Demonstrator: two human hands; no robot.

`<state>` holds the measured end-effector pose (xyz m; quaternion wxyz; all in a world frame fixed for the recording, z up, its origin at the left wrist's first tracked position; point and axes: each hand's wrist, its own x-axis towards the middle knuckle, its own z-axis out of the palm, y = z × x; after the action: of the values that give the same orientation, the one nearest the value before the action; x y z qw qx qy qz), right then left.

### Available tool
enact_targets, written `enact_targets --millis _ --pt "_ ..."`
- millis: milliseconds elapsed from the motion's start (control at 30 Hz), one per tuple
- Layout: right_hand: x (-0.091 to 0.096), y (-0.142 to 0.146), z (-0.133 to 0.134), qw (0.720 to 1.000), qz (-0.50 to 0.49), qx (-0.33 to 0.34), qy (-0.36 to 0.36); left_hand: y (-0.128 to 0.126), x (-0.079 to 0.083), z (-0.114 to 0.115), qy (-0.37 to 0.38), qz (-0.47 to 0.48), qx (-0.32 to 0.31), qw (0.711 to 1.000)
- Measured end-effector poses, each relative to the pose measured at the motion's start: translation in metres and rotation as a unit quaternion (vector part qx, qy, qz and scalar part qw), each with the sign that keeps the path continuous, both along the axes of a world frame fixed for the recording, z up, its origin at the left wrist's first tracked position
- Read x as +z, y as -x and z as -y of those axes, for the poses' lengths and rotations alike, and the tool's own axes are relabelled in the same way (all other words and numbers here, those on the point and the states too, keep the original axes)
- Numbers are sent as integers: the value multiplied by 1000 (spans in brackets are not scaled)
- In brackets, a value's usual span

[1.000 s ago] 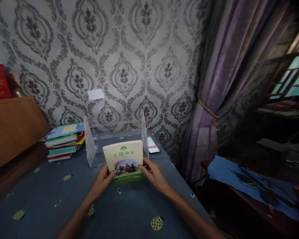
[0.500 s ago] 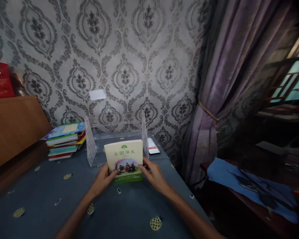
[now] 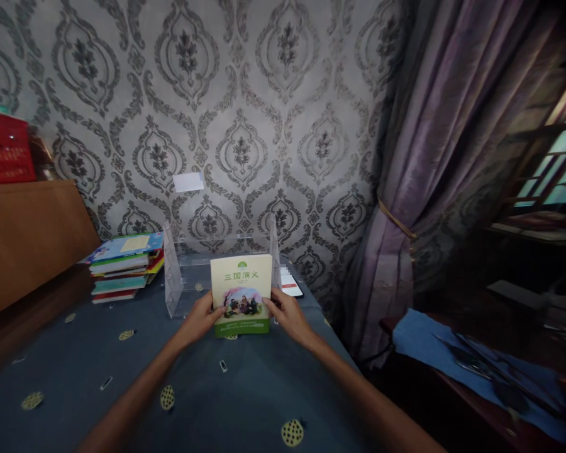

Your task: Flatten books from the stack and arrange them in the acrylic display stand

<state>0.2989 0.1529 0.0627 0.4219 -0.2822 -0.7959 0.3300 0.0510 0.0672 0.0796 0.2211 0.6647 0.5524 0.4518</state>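
Note:
A cream and green book [image 3: 242,296] with Chinese characters and a picture on its cover stands upright between my hands, cover facing me. My left hand [image 3: 200,316] grips its left edge, thumb on the front. At the right edge my right hand [image 3: 287,313] holds it the same way, fingers behind and out of sight. Just behind the book stands a clear plastic rack [image 3: 172,277] with tall side panels, partly hidden by the book. Whether the book touches the rack I cannot tell.
A stack of books [image 3: 122,267] lies left of the rack. A phone [image 3: 290,284] rests at the right, near the edge of the patterned cloth [image 3: 122,371]. On the left, a wooden cabinet [image 3: 33,233] carries a red basket [image 3: 4,148]. A purple curtain [image 3: 400,251] hangs at the right.
Both hands have moved the book slightly up and to the right, closer to the rack's right panel. It now stands straighter. My view has shifted slightly.

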Motion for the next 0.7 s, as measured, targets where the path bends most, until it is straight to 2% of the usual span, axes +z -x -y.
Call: enact_targets --millis 167,333,567,700 --pt "7 2 -23 1000 -2 -21 -9 -7 15 -20 -24 -34 28 999" --pt "19 0 -34 998 4 -48 -38 -11 23 -35 -42 -60 52 996" --pt "31 -6 -40 998 3 -43 -48 -14 36 -41 -52 -66 54 995" --pt "48 -9 -46 998 -3 -40 -54 -15 50 -44 -57 -63 58 995"
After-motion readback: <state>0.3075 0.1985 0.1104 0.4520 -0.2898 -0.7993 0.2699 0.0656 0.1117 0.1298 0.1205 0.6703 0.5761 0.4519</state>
